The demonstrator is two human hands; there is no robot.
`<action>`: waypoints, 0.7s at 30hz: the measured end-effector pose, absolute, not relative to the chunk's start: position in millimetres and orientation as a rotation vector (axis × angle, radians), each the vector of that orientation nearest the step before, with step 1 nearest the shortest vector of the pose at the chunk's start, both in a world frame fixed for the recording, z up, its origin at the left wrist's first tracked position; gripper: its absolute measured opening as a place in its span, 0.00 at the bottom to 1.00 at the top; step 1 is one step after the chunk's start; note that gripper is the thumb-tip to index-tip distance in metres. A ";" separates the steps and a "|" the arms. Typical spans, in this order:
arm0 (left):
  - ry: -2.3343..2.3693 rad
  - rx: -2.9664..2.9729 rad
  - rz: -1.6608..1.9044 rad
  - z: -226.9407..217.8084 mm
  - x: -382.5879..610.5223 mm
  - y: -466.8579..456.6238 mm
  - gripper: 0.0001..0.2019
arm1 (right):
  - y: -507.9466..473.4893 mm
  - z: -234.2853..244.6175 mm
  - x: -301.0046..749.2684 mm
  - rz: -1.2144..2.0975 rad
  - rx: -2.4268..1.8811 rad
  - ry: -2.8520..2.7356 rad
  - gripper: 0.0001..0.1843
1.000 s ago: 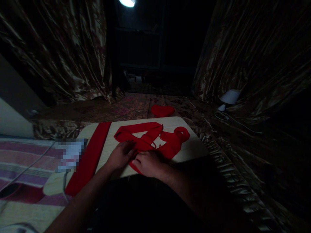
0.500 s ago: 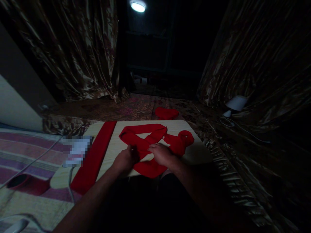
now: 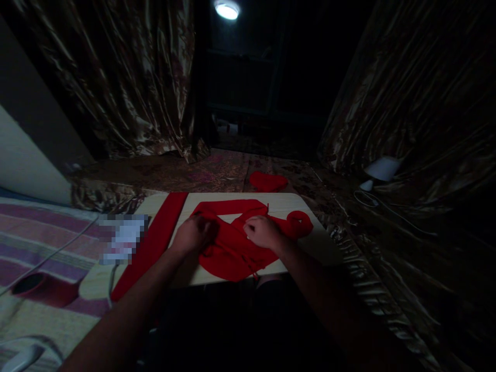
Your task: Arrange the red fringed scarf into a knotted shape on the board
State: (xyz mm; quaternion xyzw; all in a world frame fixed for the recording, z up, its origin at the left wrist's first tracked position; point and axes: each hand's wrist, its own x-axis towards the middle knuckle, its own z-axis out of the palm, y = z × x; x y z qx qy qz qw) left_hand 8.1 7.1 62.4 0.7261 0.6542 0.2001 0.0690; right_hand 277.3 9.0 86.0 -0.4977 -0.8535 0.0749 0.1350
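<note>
Wooden board (image 3: 287, 204): folded red strip (image 3: 228, 250) at centre, and the open gap seen 0.5 s ago is now covered. Spare flat strip (image 3: 155, 243) on board's left side, unchanged. Left hand (image 3: 194, 233) and right hand (image 3: 263, 231) have moved up from board's near edge; fingers curled on the fold, grip can't tell.
</note>
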 end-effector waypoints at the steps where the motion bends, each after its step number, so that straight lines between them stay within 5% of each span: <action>1: 1.914 2.287 0.575 60.5 10.5 11.7 0.18 | 19.6 87.0 279.2 0.104 -1.501 -2.471 0.17; 6: 1.739 2.459 0.458 40.4 19.8 38.7 0.19 | 71.6 76.7 294.5 -0.097 -1.852 -2.567 0.25; 13: 1.893 2.354 0.253 24.0 19.5 71.2 0.38 | 108.4 61.0 305.0 0.023 -1.929 -2.525 0.29; 21: 1.927 2.372 0.310 32.6 18.3 102.0 0.38 | 128.9 69.2 304.3 -0.116 -1.969 -2.491 0.26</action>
